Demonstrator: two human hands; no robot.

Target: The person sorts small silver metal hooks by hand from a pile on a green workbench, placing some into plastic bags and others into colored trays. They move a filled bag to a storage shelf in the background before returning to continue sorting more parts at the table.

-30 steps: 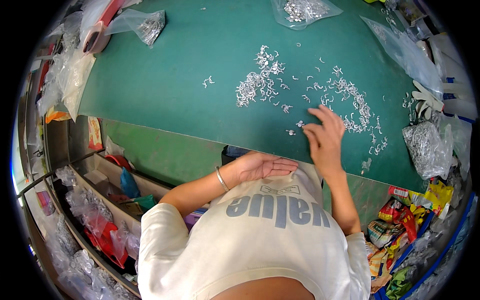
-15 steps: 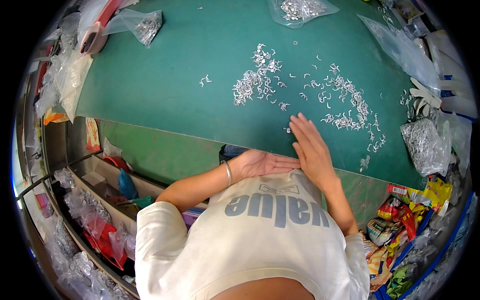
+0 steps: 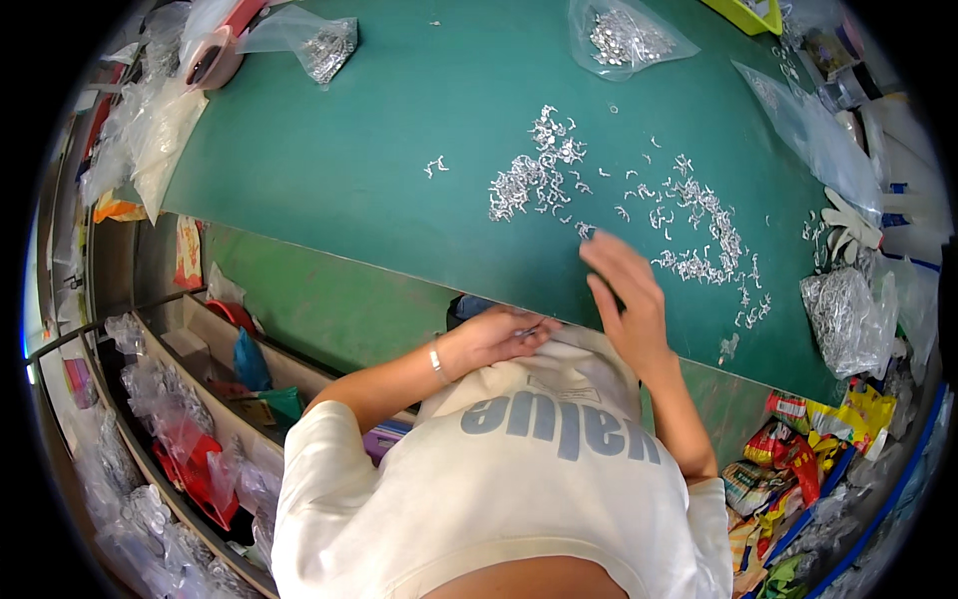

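My left hand [image 3: 504,335] is palm up at the table's near edge, against my shirt. Its fingers curl inward; what lies in them, if anything, is too small to make out. Over the green table my right hand [image 3: 631,295] reaches forward, thumb apart from the slightly bent, blurred fingers. By its fingertips is a little cluster of silver metal pieces [image 3: 586,231]; whether they touch cannot be told. Beyond it spreads a loose pile of small curved silver pieces [image 3: 529,183]. A second scatter of such pieces [image 3: 711,225] lies to the right of this hand.
The green table [image 3: 329,180] has clear bags of metal parts, one bag [image 3: 629,40] at the back and another bag [image 3: 327,48] back left. A white glove [image 3: 848,225] and a filled bag [image 3: 840,319] lie at right. Shelves with bags [image 3: 200,429] stand lower left, colourful packets [image 3: 788,459] lower right.
My left hand has gone from flat and stretched out to curled fingers. The fingers of my right hand have bent and come close to the small cluster. The whole view has shifted slightly.
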